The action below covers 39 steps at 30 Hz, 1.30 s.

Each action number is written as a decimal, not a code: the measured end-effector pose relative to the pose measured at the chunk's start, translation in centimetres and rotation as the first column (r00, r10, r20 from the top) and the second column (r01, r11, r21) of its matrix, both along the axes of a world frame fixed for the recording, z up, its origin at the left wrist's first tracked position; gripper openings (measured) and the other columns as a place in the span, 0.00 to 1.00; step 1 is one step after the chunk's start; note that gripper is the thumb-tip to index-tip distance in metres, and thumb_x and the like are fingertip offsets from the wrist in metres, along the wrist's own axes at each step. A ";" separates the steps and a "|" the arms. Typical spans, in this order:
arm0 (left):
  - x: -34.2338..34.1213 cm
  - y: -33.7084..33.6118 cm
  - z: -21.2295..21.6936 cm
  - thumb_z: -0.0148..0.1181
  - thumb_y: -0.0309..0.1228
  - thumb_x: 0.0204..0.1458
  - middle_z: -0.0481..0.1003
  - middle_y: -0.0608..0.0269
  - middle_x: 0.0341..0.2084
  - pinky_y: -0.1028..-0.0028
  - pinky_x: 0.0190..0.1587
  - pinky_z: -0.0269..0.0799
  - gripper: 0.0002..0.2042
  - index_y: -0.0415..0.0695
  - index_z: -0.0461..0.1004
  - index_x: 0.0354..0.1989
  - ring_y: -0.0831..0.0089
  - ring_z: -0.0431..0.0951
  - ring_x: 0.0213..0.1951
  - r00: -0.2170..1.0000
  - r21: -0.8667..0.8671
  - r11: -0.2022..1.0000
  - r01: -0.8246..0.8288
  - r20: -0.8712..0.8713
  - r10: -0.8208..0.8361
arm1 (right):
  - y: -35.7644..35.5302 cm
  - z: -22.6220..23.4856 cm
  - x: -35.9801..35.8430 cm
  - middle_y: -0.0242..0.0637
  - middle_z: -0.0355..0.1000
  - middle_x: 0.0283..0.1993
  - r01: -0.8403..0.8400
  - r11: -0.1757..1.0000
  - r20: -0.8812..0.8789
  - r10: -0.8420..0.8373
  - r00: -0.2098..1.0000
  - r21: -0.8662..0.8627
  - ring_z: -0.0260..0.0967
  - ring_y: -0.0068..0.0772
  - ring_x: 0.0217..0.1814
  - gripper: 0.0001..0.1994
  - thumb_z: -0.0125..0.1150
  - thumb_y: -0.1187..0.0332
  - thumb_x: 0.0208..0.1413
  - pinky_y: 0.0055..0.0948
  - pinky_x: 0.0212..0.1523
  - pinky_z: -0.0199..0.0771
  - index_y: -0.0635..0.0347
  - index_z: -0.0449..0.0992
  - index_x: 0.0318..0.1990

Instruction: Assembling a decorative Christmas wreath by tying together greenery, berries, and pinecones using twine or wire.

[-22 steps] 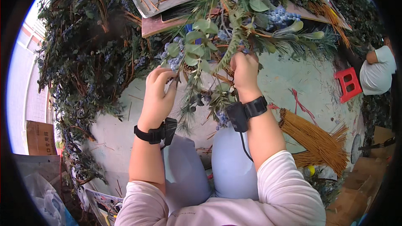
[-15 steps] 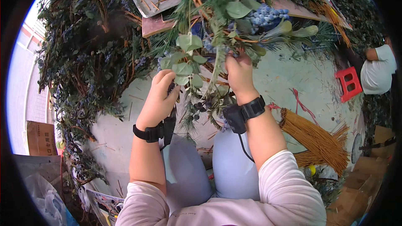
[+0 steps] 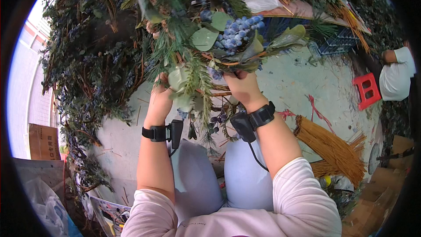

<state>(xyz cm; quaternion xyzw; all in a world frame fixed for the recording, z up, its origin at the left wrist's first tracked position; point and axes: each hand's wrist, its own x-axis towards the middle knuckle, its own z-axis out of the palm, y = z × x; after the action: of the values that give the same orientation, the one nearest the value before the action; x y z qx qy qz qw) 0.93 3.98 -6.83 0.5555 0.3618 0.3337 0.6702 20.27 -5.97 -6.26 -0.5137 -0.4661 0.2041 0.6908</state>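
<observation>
A large wreath (image 3: 171,39) of twigs, pine sprays, round green leaves and blue berry clusters is held up in front of me. My left hand (image 3: 160,102) grips its near left side, the fingertips partly hidden by leaves. On the near right side of the twig frame, my right hand (image 3: 244,88) is closed, just below a berry cluster (image 3: 239,31). Dark berries and loose sprays hang between my wrists. Both wrists wear black straps with small black boxes.
Dark berry garlands (image 3: 87,52) are heaped at the left. To the right lie a bundle of brown twigs (image 3: 331,145) and a red stool (image 3: 367,91) beside another person (image 3: 394,77). A board (image 3: 302,8), a blue crate (image 3: 335,44) and a plastic bag (image 3: 258,0) are beyond the wreath.
The wreath has been raised and swung left, its berry cluster shifting left and down. It now covers the metal tray. My right hand has moved slightly left and down, my left hand slightly left.
</observation>
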 end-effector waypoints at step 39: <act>0.6 -0.7 1.7 0.60 0.33 0.46 0.62 0.57 0.42 0.73 0.51 0.57 0.22 0.39 0.62 0.48 0.69 0.62 0.47 0.882 0.344 0.911 0.227 -0.469 -0.042 | 0.0 -0.2 1.7 0.30 0.69 0.26 -0.157 0.985 -0.274 0.132 0.953 -0.069 0.60 0.20 0.25 0.06 0.51 0.73 0.48 0.23 0.29 0.60 0.67 0.72 0.32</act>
<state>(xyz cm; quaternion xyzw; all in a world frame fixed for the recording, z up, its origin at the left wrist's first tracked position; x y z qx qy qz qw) 1.52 3.32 -5.12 0.7636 0.3937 0.2121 0.4658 21.92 -5.97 -6.44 -0.4764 -0.3949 0.3425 0.7069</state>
